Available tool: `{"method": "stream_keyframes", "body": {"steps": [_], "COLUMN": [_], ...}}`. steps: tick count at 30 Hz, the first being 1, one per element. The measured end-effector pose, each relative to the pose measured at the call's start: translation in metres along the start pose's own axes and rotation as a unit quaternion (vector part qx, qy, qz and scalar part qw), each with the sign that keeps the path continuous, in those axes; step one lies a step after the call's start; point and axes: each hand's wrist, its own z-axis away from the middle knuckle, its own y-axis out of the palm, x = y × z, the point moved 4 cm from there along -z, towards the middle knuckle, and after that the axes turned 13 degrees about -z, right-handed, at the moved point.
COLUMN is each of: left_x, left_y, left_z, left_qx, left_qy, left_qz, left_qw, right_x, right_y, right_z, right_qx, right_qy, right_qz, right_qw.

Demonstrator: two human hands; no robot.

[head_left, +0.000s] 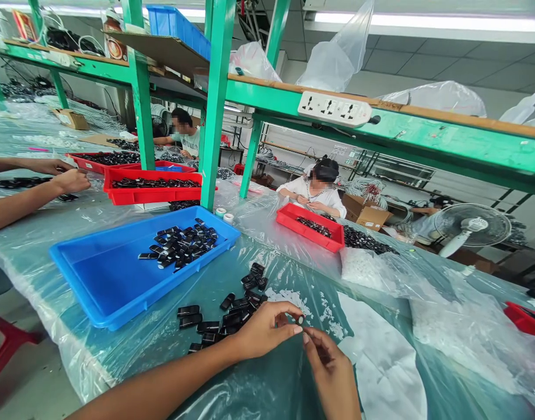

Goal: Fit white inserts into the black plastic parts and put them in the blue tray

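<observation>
My left hand (263,330) is closed in a pinch on a small black part (299,319) whose pale round end faces me. Just below it, my right hand (332,368) has thumb and forefinger pressed together, their tips close to the part. Whatever lies between those right fingertips is too small to make out. Behind my left forearm, a loose pile of black rectangular parts (236,312) rests on the plastic-covered table (254,385). Small white pieces (289,297) are scattered past my hands. A white sheet (383,350) lies to the right.
A blue tray (114,280) holding more black parts stands at left. Red trays (153,195) sit behind it, and another red tray (311,227) is across the table. Bags of white pieces (367,268) lie at right. A green post (218,105) rises beyond. Co-workers' hands are at far left.
</observation>
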Motion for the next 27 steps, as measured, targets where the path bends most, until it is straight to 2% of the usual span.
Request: {"method": "stream_keyframes", "body": {"steps": [1, 3, 6, 9, 12, 15, 17, 19, 21, 23, 25, 27], "left_x": [-0.003, -0.006, -0.007, -0.004, 0.003, 0.010, 0.015, 0.017, 0.016, 0.015, 0.012, 0.009], "left_y": [-0.001, -0.001, 0.000, 0.001, 0.001, 0.003, 0.005, 0.006, 0.007, 0.007, 0.006, 0.005], "left_z": [0.001, 0.004, 0.006, 0.006, 0.003, 0.001, 0.000, 0.000, 0.001, 0.002, 0.003, 0.004], "left_qx": [-0.008, -0.003, 0.011, 0.015, 0.003, -0.003, 0.001, 0.004, 0.003, 0.002, -0.006, -0.023], "left_qy": [0.014, 0.028, 0.033, 0.032, 0.015, -0.003, -0.018, -0.026, -0.022, -0.017, -0.012, 0.000], "left_qz": [-0.050, -0.113, -0.154, -0.169, -0.164, -0.152, -0.142, -0.136, -0.147, -0.181, -0.223, -0.263], "left_qw": [0.999, 0.993, 0.987, 0.985, 0.986, 0.988, 0.990, 0.990, 0.989, 0.983, 0.975, 0.965], "right_x": [0.002, 0.003, -0.003, -0.015, -0.020, -0.016, -0.006, 0.008, 0.025, 0.037, 0.044, 0.047], "right_y": [-0.003, -0.007, -0.007, -0.007, -0.008, -0.009, -0.011, -0.014, -0.019, -0.021, -0.017, -0.011], "right_z": [0.001, 0.004, 0.008, 0.007, 0.005, 0.003, 0.003, 0.006, 0.012, 0.019, 0.025, 0.028], "right_qx": [-0.010, -0.029, -0.017, 0.015, 0.016, 0.016, -0.001, -0.045, -0.113, -0.165, -0.180, -0.174], "right_qy": [-0.028, -0.073, -0.090, -0.072, -0.067, -0.066, -0.057, -0.053, -0.060, -0.070, -0.094, -0.126], "right_qz": [0.101, 0.286, 0.447, 0.490, 0.494, 0.491, 0.467, 0.393, 0.254, 0.075, -0.090, -0.197], "right_qw": [0.994, 0.955, 0.890, 0.868, 0.867, 0.868, 0.883, 0.917, 0.959, 0.981, 0.975, 0.957]}}
